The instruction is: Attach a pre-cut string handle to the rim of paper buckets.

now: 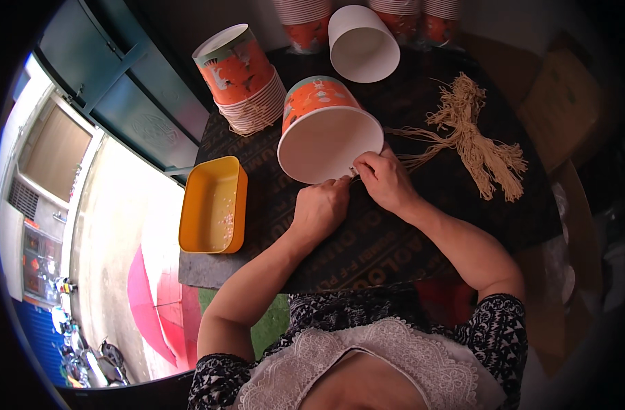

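A large paper bucket (321, 98), orange and green outside with a white inside, lies tilted on the dark table with its mouth toward me. My left hand (324, 205) is closed at the lower edge of its rim, fingertips pinching there. Just right of it, my right hand (384, 179) is closed in a pinch at the same rim. A tiny pale piece shows at its fingertips, too small to name. Thin beige cords (422, 147) run from behind the right hand to a tied bundle of beige cord (466, 133) on the right.
A yellow plastic tub (238, 205) with small pale bits inside stands at the table's left edge. Behind are a stack of orange paper buckets (241, 72), a white bucket (364, 44) on its side, and more stacks (306, 20). Left of the table is a green metal door (131, 75).
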Motion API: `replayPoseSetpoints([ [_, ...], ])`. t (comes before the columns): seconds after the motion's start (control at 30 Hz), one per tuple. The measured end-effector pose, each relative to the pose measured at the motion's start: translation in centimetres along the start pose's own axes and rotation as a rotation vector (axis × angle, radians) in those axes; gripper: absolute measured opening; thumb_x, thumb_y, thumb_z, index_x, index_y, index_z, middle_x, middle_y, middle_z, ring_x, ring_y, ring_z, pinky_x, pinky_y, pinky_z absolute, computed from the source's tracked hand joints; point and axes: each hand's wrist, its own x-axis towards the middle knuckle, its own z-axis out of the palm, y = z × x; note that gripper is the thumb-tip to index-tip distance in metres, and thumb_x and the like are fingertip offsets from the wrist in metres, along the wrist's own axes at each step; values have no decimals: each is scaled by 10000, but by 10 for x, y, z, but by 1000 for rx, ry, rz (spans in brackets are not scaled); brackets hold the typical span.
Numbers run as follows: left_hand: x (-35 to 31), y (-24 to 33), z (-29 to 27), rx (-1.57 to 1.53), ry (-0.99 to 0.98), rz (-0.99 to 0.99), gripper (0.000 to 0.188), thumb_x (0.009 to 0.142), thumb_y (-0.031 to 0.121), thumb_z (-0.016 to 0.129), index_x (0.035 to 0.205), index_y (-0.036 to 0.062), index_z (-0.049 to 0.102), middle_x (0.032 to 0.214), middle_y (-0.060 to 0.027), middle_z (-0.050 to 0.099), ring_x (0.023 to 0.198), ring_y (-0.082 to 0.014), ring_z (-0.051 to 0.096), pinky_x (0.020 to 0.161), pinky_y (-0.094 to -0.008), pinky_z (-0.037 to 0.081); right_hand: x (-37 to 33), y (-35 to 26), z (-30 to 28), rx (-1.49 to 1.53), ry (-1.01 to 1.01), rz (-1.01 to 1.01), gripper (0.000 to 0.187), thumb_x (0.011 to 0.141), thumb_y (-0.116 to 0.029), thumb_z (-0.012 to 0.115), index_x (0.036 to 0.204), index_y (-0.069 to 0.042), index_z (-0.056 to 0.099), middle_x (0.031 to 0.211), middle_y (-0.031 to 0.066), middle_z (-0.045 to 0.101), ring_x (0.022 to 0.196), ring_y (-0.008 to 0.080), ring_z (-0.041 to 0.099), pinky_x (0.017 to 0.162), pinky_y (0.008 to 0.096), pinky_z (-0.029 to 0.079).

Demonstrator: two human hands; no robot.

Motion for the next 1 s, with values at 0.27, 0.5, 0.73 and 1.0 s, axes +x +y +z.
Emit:
replayPoseSetpoints([
  [0.27,1,-2,8,22,-34,64,126,811,84,529,867,9,613,682,-136,624,608,-302,632,535,-399,506,2,-14,-1,-66,-44,99,175,753,-118,739,843,-15,630,1018,185,557,877,333,603,764,391,508],
  [0.5,2,1,7,20,-21,69,107,802,80,528,853,12,593,699,-148,626,619,-310,634,566,-408,508,3,-16,1,-127,-31,77,128,734,-95,724,817,-45,640,974,171,552,907,341,587,747,403,516],
  [0.73,2,1,9,51,-42,55,104,813,92,529,853,19,591,705,-147,627,636,-308,635,575,-411,507,4,-9,4,-48,-2,140,73,754,-89,693,797,-57,644,957,161,558,850,331,600,707,403,520],
  [1.0,0,1,11,36,-37,65,104,828,99,526,861,24,590,711,-145,630,642,-312,634,574,-412,507,5,0,4,111,24,172,63,756,-85,687,791,-50,648,906,165,562,759,311,608,674,380,508],
])
